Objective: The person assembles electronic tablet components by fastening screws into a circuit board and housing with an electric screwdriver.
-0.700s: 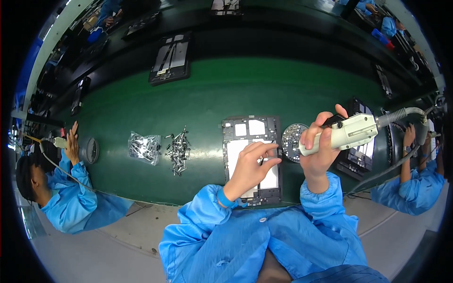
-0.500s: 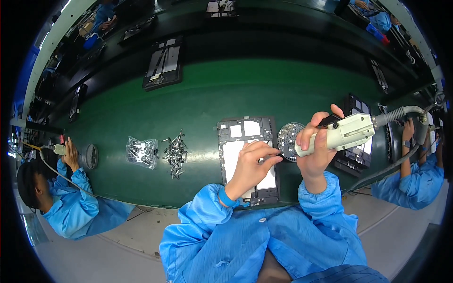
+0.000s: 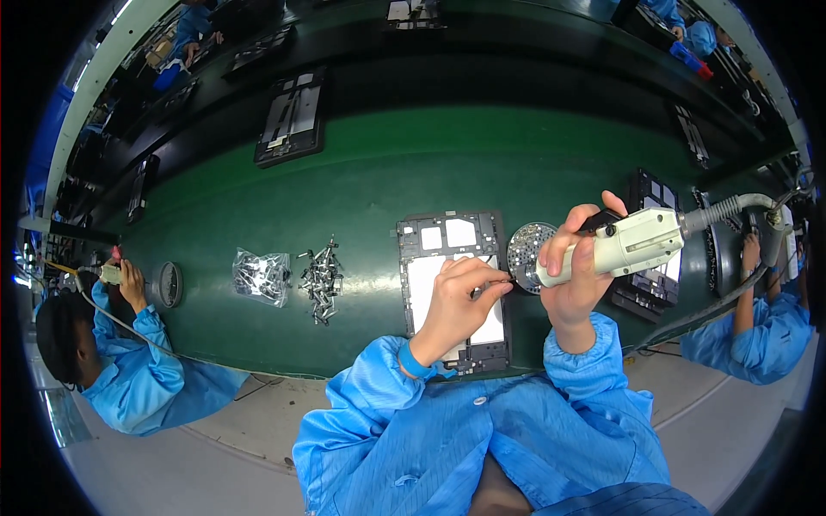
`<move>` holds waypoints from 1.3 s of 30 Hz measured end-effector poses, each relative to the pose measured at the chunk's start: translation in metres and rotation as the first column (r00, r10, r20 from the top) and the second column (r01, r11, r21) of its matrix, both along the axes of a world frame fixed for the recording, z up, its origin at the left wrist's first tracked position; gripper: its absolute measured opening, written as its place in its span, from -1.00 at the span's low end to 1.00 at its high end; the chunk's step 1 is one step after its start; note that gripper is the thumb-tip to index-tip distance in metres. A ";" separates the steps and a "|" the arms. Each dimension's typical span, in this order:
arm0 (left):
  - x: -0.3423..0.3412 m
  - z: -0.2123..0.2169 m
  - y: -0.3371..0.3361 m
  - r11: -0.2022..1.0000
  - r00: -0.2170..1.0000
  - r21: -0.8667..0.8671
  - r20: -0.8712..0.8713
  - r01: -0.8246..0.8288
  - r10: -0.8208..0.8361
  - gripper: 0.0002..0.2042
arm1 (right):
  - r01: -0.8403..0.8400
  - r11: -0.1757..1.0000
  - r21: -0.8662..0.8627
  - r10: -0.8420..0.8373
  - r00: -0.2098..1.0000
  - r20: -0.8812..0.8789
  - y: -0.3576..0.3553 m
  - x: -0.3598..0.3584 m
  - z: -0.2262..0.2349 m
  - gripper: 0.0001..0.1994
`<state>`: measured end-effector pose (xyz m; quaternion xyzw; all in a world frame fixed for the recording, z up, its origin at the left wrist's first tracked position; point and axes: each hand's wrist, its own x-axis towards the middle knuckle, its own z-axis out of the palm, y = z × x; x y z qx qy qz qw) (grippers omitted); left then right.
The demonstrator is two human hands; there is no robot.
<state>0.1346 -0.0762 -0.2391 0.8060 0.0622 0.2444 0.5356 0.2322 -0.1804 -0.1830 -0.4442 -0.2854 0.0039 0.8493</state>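
Apparently the screwing work was somewhere in its middle, as far as could be judged: the dark rectangular device frame (image 3: 453,291) lay flat on the green table (image 3: 370,172) just in front of the person, and the left hand (image 3: 456,305) rested on its right half with the fingertips pinched close together at the frame's right edge, seemingly steadying a small screw or the driver's tip (too small to tell which). The right hand (image 3: 575,275), just right of the frame, was clenched around a pale, chunky electric screwdriver (image 3: 624,248), its bit slanting down-left toward that same edge and its ribbed grey hose trailing off to the right. Between frame and driver sat a small round dish (image 3: 527,245), speckled with what looked like tiny screws. How many screws were already seated could not be read from the picture. The frame looked like rigid matte plastic with pale glossy panels set into it. Left of the frame lay a loose heap of shiny metal screws (image 3: 321,275), and farther left a crinkled clear plastic bag (image 3: 261,277) holding more, so plenty of fasteners seemed left.
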 end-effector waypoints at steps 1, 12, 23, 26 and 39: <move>0.000 -0.001 0.000 1.000 1.000 0.000 0.000 0.000 0.000 -0.91 | -0.002 1.000 0.002 0.002 1.000 0.005 0.000 0.000 0.000 -0.46; 0.038 -0.015 -0.016 0.952 0.988 0.281 -0.125 0.121 -0.088 -0.61 | 0.034 0.999 0.039 -0.033 0.999 -0.021 -0.008 0.005 0.006 -0.47; 0.004 0.021 0.007 0.987 0.980 0.062 -0.145 0.149 -0.139 -0.84 | 0.007 0.997 0.080 -0.003 0.999 -0.050 -0.008 0.004 0.006 -0.44; 0.004 0.017 0.005 0.991 0.984 0.001 -0.115 0.137 -0.136 -0.88 | 0.009 1.000 -0.010 -0.010 1.000 -0.018 -0.007 0.002 0.005 -0.45; 0.005 0.014 0.003 0.983 0.985 -0.130 -0.098 0.126 -0.139 -0.92 | -0.015 1.000 0.014 0.015 1.000 0.008 -0.006 0.000 0.006 -0.46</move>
